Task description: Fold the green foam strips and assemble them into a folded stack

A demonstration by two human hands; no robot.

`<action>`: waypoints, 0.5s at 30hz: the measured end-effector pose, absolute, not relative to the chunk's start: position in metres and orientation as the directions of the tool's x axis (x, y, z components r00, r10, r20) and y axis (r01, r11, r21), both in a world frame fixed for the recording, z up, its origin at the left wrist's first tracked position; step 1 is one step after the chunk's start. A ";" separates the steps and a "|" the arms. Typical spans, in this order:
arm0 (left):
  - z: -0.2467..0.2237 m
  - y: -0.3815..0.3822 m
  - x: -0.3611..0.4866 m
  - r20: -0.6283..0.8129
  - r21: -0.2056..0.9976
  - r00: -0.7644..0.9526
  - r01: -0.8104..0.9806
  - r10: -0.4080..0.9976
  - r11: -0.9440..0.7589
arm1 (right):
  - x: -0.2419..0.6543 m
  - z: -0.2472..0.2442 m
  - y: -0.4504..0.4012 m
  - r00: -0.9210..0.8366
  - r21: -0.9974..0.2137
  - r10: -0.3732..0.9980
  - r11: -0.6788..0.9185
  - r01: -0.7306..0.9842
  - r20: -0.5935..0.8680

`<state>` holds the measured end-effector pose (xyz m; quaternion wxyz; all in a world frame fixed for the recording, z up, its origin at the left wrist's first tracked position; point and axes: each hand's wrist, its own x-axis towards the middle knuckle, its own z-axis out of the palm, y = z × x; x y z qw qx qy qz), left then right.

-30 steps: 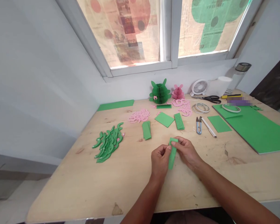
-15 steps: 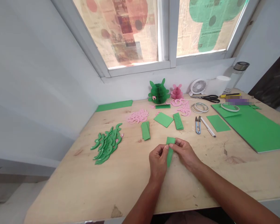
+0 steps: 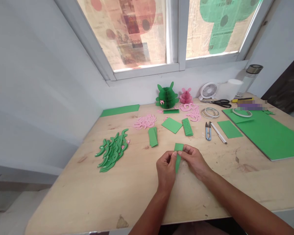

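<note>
A narrow strip of green paper [image 3: 178,147] is held upright between both hands above the wooden table [image 3: 107,195]. My left hand [image 3: 166,166] is closed, its thumb and fingers pinching the strip's left edge. From the other side my right hand [image 3: 193,160] grips the same strip, thumb tip close to the left thumb. Fingers cover the strip's middle. Beyond the hands lie a stack of green paper strips [image 3: 153,137], a green paper rectangle [image 3: 171,125] and a green folded piece with drawn curves [image 3: 187,127].
Curved green cut-outs [image 3: 114,151] are heaped at left, pink cut-outs [image 3: 145,121] behind. To the right lie thread snips [image 3: 208,131], a white pen [image 3: 219,133], scissors [image 3: 218,103], tape rolls [image 3: 210,113] and a large green sheet [image 3: 271,137]. A green paper figure [image 3: 167,98] stands by the wall.
Both hands keep their pinch on the green paper strip. The strip's lower end sits slightly higher and tilts a little; otherwise the table looks the same.
</note>
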<state>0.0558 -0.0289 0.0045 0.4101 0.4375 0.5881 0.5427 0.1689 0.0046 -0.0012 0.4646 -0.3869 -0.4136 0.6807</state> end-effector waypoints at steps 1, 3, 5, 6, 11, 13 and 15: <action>0.005 -0.029 0.056 -0.004 0.997 -0.284 0.071 0.959 0.025 | 0.169 -0.002 0.005 -0.266 -0.926 0.954 -0.222 -0.306 -0.141; 0.005 -0.029 0.056 0.001 0.997 -0.289 0.071 0.957 0.020 | 0.169 -0.003 0.005 -0.261 -0.930 0.956 -0.215 -0.299 -0.138; 0.005 -0.028 0.057 0.001 0.998 -0.290 0.062 0.957 0.018 | 0.169 -0.003 0.006 -0.262 -0.929 0.955 -0.217 -0.298 -0.139; 0.005 -0.028 0.057 -0.002 0.998 -0.288 0.054 0.958 0.018 | 0.169 -0.003 0.006 -0.269 -0.929 0.953 -0.221 -0.298 -0.141; 0.006 -0.027 0.055 -0.011 1.000 -0.276 0.024 0.961 0.018 | 0.173 -0.002 0.008 -0.300 -0.923 0.941 -0.246 -0.297 -0.155; 0.006 -0.027 0.054 -0.014 0.999 -0.277 0.025 0.961 0.021 | 0.175 -0.003 0.009 -0.291 -0.918 0.940 -0.264 -0.296 -0.176; 0.006 -0.027 0.053 -0.025 0.999 -0.273 0.020 0.962 0.032 | 0.176 -0.005 0.011 -0.282 -0.912 0.938 -0.284 -0.295 -0.201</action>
